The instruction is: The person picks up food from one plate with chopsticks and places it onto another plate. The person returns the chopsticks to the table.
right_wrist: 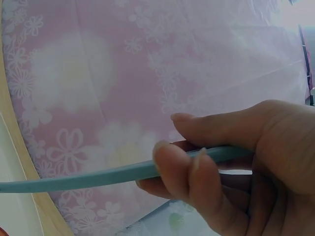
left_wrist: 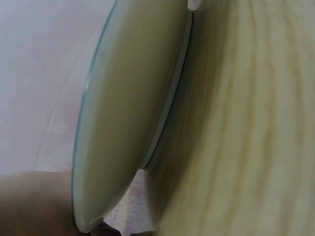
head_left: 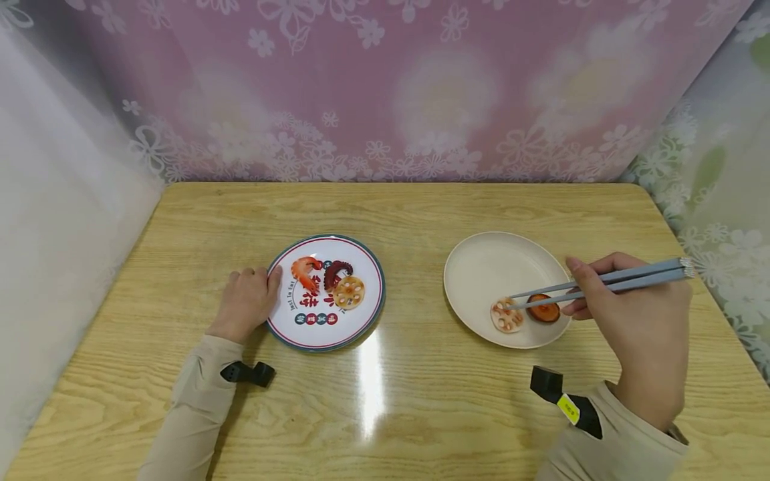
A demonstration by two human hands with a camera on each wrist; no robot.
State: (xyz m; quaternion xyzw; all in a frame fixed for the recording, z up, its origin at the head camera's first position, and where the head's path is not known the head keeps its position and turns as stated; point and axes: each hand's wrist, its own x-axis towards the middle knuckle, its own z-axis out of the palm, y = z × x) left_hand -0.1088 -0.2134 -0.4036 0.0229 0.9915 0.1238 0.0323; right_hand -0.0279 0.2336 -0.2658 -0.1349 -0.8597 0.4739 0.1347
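My left hand (head_left: 246, 300) grips the left rim of a white plate (head_left: 361, 327) with a green and red border, thumb on top; the left wrist view shows the underside of this plate (left_wrist: 118, 98). On it lie a shrimp (head_left: 305, 270), a dark red octopus tentacle (head_left: 334, 274) and a lotus root slice (head_left: 349, 293). With my right hand (head_left: 644, 321) I hold grey-blue chopsticks (head_left: 637, 275). Their tips are over another lotus root slice (head_left: 504, 319) on a beige plate (head_left: 493, 257); whether they touch it I cannot tell. Beside that slice lies a brown mushroom cap (head_left: 544, 310).
Both plates stand on a light wooden table (head_left: 409, 387), some distance apart. A pink flowered curtain (head_left: 361, 100) hangs behind the far edge, with pale cloth at both sides. Each wrist carries a small black camera mount.
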